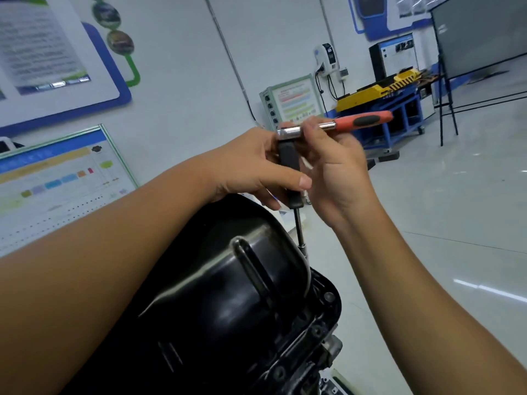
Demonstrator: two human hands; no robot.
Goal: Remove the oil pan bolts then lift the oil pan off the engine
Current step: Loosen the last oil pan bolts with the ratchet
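Holding a ratchet wrench (333,125) above the engine, both hands meet near the middle of the view. The left hand (251,166) has its grip curled around the black extension handle (291,172), with the thumb lying across it. The right hand (333,166) pinches the chrome head of the wrench with its fingertips; the orange and black handle points to the right. A thin shaft (299,232) goes down from the black handle to a socket at the rim of the oil pan (228,295). The black oil pan sits on the engine at the bottom centre, and several bolts (328,296) are visible along its flange on the right side. Posters (57,52) and a chart board (57,178) hang on the wall, but their writing is too blurred to read. A yellow and blue cart (385,104) stands far behind.
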